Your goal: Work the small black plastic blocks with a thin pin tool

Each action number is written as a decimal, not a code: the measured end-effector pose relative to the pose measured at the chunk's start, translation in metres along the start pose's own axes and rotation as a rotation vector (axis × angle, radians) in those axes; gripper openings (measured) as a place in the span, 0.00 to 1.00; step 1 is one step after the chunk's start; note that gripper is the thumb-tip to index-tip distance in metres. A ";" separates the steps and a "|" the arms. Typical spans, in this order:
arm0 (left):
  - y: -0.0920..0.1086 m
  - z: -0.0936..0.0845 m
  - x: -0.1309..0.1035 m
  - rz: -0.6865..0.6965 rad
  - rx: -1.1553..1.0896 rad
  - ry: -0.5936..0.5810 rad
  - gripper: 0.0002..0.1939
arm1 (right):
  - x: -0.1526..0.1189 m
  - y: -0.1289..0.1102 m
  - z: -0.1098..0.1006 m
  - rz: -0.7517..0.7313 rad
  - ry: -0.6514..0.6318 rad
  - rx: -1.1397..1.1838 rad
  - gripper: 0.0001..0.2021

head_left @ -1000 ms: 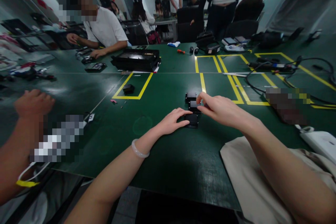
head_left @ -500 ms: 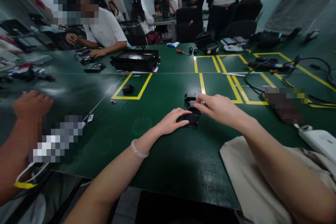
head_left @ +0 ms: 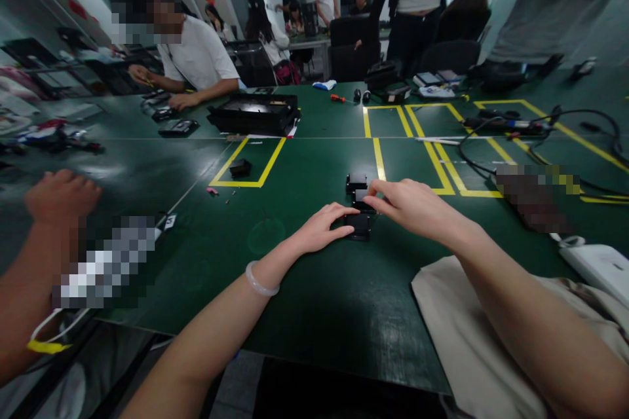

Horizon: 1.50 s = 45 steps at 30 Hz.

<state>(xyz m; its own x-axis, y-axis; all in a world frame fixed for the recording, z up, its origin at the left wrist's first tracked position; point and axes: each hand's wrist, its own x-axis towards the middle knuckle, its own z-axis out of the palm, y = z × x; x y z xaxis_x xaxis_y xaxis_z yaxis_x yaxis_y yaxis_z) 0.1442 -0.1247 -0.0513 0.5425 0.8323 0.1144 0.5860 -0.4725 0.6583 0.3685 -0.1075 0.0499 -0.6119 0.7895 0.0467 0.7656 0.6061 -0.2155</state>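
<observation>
Blocks [head_left: 360, 199], 3 and black, lie in a row on the green table [head_left: 314, 301]. The left hand [head_left: 322, 229], thumb and forefinger spread, touches the nearest block [head_left: 361, 228]; the right hand [head_left: 410, 204] bends its fingers at the middle block [head_left: 360, 199], whether pinching it I cannot tell.

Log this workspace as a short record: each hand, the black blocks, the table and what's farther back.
Left hand: fingers at the nearest black block
Right hand: fingertips at the middle black block, grip unclear
Farthest black block: just beyond the middle one
Left wrist: pale bracelet
Table: green, marked with yellow tape
Farther back: black case, orange-handled screwdriver
</observation>
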 end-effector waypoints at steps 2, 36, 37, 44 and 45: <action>0.000 0.000 0.000 0.004 -0.005 0.000 0.21 | 0.000 0.001 0.000 -0.006 -0.001 -0.013 0.14; -0.002 0.000 -0.001 0.002 0.006 0.006 0.21 | 0.000 -0.003 0.000 0.112 0.023 -0.105 0.16; -0.002 0.000 -0.001 0.001 0.005 0.006 0.21 | 0.001 -0.003 0.000 0.134 0.025 -0.130 0.17; -0.003 0.001 0.000 0.017 0.005 0.012 0.20 | -0.002 -0.001 -0.001 0.000 -0.032 -0.010 0.10; -0.003 0.001 0.000 0.023 0.006 0.014 0.20 | -0.003 -0.001 -0.001 -0.007 -0.035 0.003 0.10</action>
<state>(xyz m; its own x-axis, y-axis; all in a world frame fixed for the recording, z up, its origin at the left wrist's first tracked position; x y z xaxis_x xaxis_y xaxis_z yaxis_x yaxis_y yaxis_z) 0.1427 -0.1236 -0.0540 0.5475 0.8250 0.1399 0.5770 -0.4933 0.6510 0.3699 -0.1099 0.0509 -0.6236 0.7816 0.0142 0.7609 0.6110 -0.2186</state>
